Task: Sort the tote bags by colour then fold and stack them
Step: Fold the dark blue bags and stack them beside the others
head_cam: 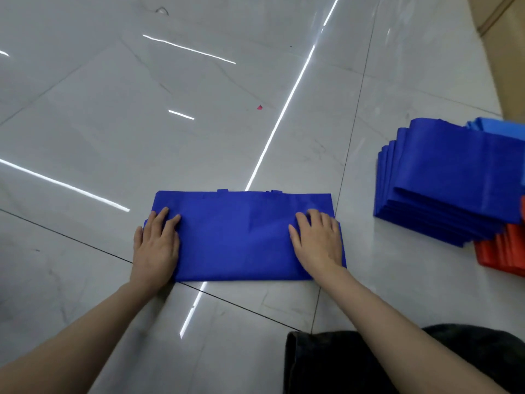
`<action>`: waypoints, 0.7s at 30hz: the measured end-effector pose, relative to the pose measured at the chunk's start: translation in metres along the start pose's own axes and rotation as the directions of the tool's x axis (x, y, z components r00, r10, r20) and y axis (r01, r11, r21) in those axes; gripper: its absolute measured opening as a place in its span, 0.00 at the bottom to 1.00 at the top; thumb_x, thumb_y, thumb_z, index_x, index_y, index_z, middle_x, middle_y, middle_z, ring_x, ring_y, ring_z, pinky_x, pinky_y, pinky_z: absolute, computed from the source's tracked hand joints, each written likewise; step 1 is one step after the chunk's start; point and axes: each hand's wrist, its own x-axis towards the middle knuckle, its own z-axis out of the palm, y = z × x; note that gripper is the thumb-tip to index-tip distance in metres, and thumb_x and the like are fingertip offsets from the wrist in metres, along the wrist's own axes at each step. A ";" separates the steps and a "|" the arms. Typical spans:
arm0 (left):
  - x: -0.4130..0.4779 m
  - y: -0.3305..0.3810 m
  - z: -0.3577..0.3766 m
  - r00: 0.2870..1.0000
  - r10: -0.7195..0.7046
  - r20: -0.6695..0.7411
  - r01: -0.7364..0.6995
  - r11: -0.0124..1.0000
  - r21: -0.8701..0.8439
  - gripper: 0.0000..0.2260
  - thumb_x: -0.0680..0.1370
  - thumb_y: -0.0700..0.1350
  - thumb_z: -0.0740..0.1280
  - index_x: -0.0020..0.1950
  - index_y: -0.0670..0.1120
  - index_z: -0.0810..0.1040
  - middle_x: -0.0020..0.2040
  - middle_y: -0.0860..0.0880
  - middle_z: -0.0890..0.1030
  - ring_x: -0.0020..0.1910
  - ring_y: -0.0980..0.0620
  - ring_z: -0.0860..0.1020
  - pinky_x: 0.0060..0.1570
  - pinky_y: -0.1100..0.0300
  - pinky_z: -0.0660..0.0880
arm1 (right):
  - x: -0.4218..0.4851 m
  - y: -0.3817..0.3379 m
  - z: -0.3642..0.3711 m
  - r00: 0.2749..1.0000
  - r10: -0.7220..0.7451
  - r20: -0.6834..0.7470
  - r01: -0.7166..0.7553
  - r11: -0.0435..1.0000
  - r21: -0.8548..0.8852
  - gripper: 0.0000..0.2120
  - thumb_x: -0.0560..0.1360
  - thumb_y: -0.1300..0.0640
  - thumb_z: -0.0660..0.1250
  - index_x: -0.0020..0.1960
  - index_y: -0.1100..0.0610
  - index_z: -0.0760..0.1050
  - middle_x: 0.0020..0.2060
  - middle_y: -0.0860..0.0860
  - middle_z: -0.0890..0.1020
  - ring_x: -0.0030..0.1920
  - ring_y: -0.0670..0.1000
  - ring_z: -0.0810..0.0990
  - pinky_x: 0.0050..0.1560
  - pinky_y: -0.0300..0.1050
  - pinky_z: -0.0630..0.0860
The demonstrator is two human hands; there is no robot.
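our left hand (156, 245) and right hand (318, 243) pressed flat on one blue tote bag (235, 240), one blue stack (454, 180), one red stack (500, 251), shiny tile floor (113, 109)

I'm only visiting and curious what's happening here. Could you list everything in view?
Folded dark blue fabric tote bag: one, floor centre, under both hands.
Stack of folded dark blue tote bags: one, right.
Light blue folded fabric: count unclear, right edge behind the stack.
Red-orange folded bags: several, lower right.
Small red scrap: one, on the floor beyond.
Glossy grey tiled floor: throughout.
Brown cardboard: top right corner.
Dark clothing: bottom right.
Left hand: flat on the bag's left end.
Right hand: flat on its right end.
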 end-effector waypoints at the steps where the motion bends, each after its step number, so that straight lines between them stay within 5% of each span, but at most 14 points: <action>1: 0.004 0.003 -0.003 1.000 -0.006 -0.010 0.006 1.000 0.002 0.17 0.79 0.44 0.56 0.65 0.41 0.71 0.74 0.41 0.61 0.74 0.40 0.56 0.70 0.41 0.54 | 0.012 -0.005 -0.004 0.999 0.032 -0.016 -0.031 0.999 0.033 0.21 0.80 0.46 0.52 0.64 0.58 0.71 0.63 0.56 0.73 0.61 0.57 0.71 0.65 0.52 0.65; 5: 0.027 0.021 -0.014 0.997 -0.004 -0.078 0.001 0.999 -0.037 0.12 0.79 0.45 0.59 0.59 0.40 0.72 0.75 0.42 0.60 0.76 0.43 0.52 0.70 0.43 0.50 | 0.053 -0.029 -0.010 0.995 0.089 0.042 -0.093 0.989 0.116 0.24 0.81 0.42 0.51 0.67 0.58 0.69 0.64 0.55 0.71 0.65 0.55 0.66 0.70 0.51 0.59; 11: 0.048 0.037 -0.004 0.998 0.024 0.054 -0.024 1.000 0.006 0.26 0.78 0.59 0.58 0.70 0.44 0.64 0.71 0.46 0.65 0.75 0.46 0.52 0.72 0.45 0.45 | 0.068 -0.048 0.000 0.979 0.202 0.038 -0.205 0.973 0.106 0.26 0.78 0.37 0.52 0.55 0.58 0.73 0.54 0.55 0.75 0.57 0.55 0.70 0.66 0.51 0.62; 17: 0.034 0.042 0.013 0.985 -0.001 -0.175 -0.008 0.999 -0.049 0.24 0.76 0.55 0.66 0.63 0.38 0.71 0.60 0.38 0.70 0.66 0.40 0.65 0.70 0.40 0.53 | 0.055 -0.055 0.000 0.964 0.262 0.043 -0.266 0.950 0.164 0.25 0.78 0.37 0.52 0.51 0.58 0.74 0.49 0.53 0.78 0.52 0.54 0.73 0.60 0.49 0.65; 19: 0.033 0.040 0.011 0.976 0.009 -0.217 -0.009 1.000 0.001 0.22 0.74 0.55 0.68 0.56 0.38 0.74 0.53 0.38 0.72 0.57 0.40 0.69 0.69 0.38 0.57 | 0.051 -0.054 -0.004 0.960 0.271 0.067 -0.278 0.899 0.338 0.21 0.77 0.38 0.57 0.48 0.57 0.70 0.42 0.51 0.78 0.47 0.53 0.72 0.55 0.48 0.70; 21: 0.031 0.040 0.008 0.971 0.024 -0.237 -0.015 0.999 0.037 0.18 0.74 0.53 0.69 0.47 0.38 0.74 0.48 0.39 0.72 0.51 0.41 0.69 0.68 0.37 0.58 | 0.048 -0.055 -0.010 0.945 0.273 0.180 -0.325 0.723 0.610 0.17 0.76 0.42 0.63 0.48 0.56 0.67 0.37 0.49 0.75 0.46 0.52 0.72 0.45 0.48 0.75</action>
